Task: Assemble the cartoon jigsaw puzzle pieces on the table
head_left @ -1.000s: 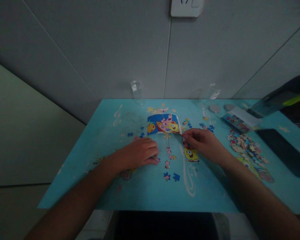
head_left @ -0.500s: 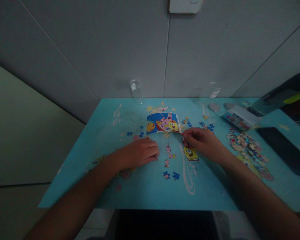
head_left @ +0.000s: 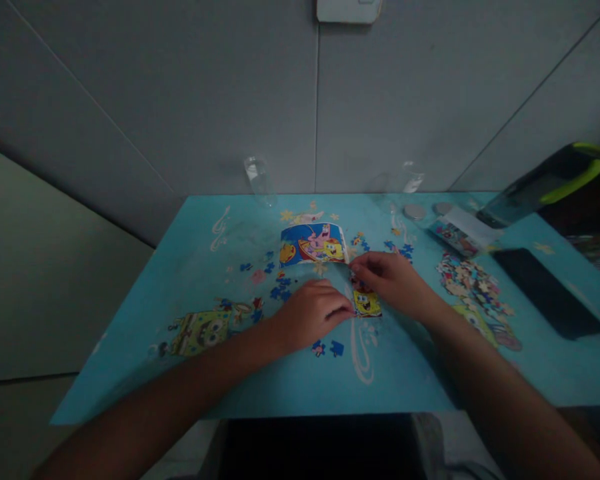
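Note:
On the light blue table (head_left: 290, 387) lies a joined strip of cartoon puzzle (head_left: 313, 243) near the back middle. A small joined yellow chunk (head_left: 367, 304) lies in front of it. My left hand (head_left: 313, 312) rests palm down with curled fingers, its fingertips at the chunk's left edge; what is under them is hidden. My right hand (head_left: 391, 280) pinches at the chunk's upper edge, close to the strip's right corner; a small piece seems held but is too small to name. Loose blue pieces (head_left: 329, 347) lie below my left hand.
A heap of loose puzzle pieces (head_left: 473, 283) lies at the right, with a black flat slab (head_left: 547, 292) beyond it. A puzzle box (head_left: 459, 233) and two round lids (head_left: 415, 212) sit at the back right. Clear glasses (head_left: 258, 177) stand against the grey wall.
My left hand has slid right, up to the yellow chunk. My right hand has stayed by the chunk's top. The view has shifted, so everything sits slightly further left.

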A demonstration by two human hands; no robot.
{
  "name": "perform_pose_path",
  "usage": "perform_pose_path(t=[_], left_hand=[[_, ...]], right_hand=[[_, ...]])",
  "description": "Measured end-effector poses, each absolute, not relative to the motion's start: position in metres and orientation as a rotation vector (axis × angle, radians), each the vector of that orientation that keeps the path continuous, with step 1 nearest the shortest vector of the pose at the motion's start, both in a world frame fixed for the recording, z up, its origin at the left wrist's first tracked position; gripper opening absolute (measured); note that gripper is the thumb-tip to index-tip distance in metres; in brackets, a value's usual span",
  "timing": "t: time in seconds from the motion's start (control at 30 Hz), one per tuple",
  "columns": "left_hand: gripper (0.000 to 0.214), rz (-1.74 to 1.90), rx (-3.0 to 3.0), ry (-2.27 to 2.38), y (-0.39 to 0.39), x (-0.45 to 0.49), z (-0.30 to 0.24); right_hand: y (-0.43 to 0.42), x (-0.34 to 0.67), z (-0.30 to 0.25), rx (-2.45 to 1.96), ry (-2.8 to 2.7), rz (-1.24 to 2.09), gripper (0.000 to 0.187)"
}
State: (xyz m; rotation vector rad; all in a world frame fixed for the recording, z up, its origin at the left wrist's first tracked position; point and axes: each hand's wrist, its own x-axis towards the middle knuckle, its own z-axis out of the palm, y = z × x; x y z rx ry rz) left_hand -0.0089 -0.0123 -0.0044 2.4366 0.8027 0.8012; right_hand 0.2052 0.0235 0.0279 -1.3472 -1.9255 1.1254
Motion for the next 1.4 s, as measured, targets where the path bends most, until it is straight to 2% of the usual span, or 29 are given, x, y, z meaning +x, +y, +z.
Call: perform_pose_path(t=[0.33,0.6,0.8,1.4], left_hand=[[0.02,0.822,2.412,0.825,-0.015,-0.008,-0.008],[0.019,0.64,2.775,0.885,-0.026,-0.021,0.004],[0.036,0.478,2.822,0.758,-0.04,-0.013,0.005],[0.038,0.427,2.826,0.815,-0.041,-0.013,0.004]], right_hand=[[0.02,0.203,0.032,-1.308,-2.038,1.019,0.023],[0.02,0.203,0.031,-1.348,-2.047,1.005,0.026],[0.02,0.202,0.033,-1.359,-2.059,1.007,0.027],[0.019,0.202,0.035,-1.367,-2.08,0.993,0.028]])
